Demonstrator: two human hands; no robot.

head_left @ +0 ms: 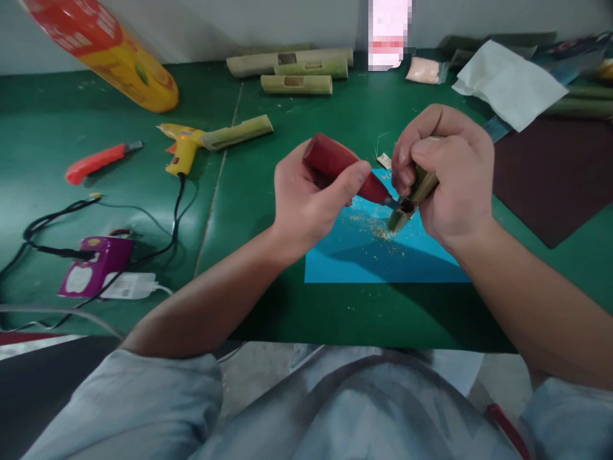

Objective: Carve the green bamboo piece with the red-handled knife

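Head view: red-handled tool [335, 163] meets bamboo [423, 186]; bottle [115, 59] lettering [105, 19] is blurred.

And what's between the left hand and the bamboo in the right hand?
The head view shows the red tool, its metal tip at the bamboo.

I can't read a single word from here. White characters [109, 24] run over the red part of the yellow bottle [151, 89] at the far left, too blurred to make out. Nearer on the left, the purple box [109, 259] bears a white rounded mark [80, 279], and the white block [128, 285] just beside it has faint, illegible print. The pinkish panel [389, 22] at the far side is blocked into squares.
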